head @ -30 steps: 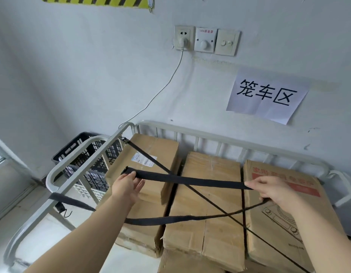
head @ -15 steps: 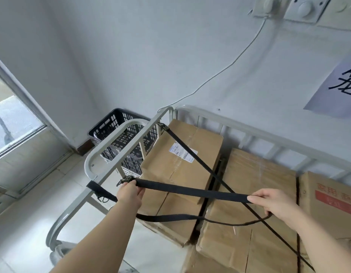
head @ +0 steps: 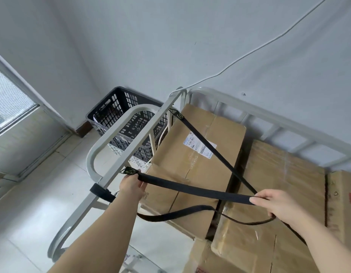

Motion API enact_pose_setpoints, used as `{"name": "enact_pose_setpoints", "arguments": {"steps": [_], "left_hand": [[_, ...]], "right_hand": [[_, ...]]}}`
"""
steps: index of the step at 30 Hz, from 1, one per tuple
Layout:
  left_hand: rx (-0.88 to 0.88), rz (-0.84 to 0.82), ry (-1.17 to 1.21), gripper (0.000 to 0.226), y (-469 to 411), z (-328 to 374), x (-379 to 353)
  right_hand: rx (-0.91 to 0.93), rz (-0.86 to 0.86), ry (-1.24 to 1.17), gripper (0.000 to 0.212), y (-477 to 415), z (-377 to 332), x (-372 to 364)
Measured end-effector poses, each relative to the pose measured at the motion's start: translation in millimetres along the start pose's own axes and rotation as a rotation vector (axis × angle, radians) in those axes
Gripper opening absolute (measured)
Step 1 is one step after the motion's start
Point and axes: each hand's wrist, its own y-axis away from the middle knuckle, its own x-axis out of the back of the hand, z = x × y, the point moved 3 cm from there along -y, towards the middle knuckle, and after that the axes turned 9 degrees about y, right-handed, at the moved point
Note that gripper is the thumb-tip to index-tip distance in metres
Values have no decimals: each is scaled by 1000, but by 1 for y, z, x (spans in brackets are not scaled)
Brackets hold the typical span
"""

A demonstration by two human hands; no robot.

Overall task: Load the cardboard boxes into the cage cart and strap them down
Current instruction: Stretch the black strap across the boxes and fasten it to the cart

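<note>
Soft, limp, light webbing strap (head: pixel 190 191), stretched over cardboard boxes (head: pixel 190 154) inside cage cart rail (head: pixel 131 138). Pinched at hook end just beside rail by left hand (head: pixel 131 187); pinched farther inboard of rail between thumb and fingers of right hand (head: pixel 273 203). Grip near hook.

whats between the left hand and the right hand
In the head view, a wide black strap runs from the left hand to the right hand, above a cardboard box, crossing a thinner strap.

A plain storeroom: a metal cage cart (head: pixel 119 154) of cardboard boxes (head: pixel 192 160) against a bare wall (head: pixel 170 36).
</note>
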Motion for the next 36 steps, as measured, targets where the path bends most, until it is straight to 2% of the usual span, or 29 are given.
{"name": "enact_pose_setpoints", "arguments": {"steps": [6,8,10,12,14,17,18,20,24,28,30,33,36], "left_hand": [[-14,-73,38,29,13,-18,-12],[-38,-116,-78,24,17,-22,-16],[-159,-87,-368,21,20,-20,-17],[-310,-135,-677,24,24,-17,-13],[-456,-147,-1231,27,25,-10,-1],[-515,-59,-2143,31,22,0,34],[-561,-21,-2372,34,24,4,46],[-648,7,-2599,42,41,8,63],[-704,-1,-2611,45,75,-4,78],[-731,141,-2755,38,93,-13,107],[-804,165,-2635,45,98,-13,117],[-1055,203,-2367,48,112,-17,112],[-1154,182,-2374,69,114,-34,102]], "right_hand": [[-60,74,-9,11,14,15,17],[-59,104,-7,11,22,20,23],[-47,129,-6,12,30,24,29],[-33,150,17,12,39,31,34],[-36,177,7,13,46,42,39],[-33,187,-16,15,53,59,43],[-25,184,-18,15,54,64,43],[-1,175,-18,15,55,70,40],[63,149,12,18,54,75,39],[120,121,8,22,56,87,52],[140,117,30,24,58,97,60],[135,99,26,22,65,112,68],[105,73,-11,24,72,126,75]]}}
